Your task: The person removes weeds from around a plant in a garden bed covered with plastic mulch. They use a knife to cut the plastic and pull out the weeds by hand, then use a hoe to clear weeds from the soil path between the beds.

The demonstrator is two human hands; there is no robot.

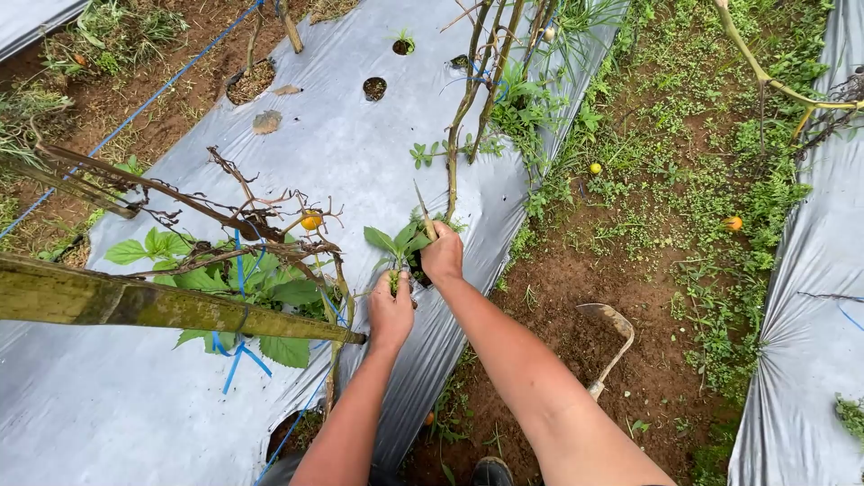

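Left hand (391,312) closed around the base of a green weed (393,243), fist tight, leaves sticking up above it. Right hand (442,254) closed on a thin pale stem (424,211) just beyond, at the planting hole (418,268) in the grey plastic mulch (342,153). Weed sits mid-bed, at the near end of a dry cane (463,117). Judged: pull in progress, plant not yet free. More weeds to the left under a bamboo pole (135,304); far holes look mostly bare. Hoe (612,333) lies on the soil path, right.
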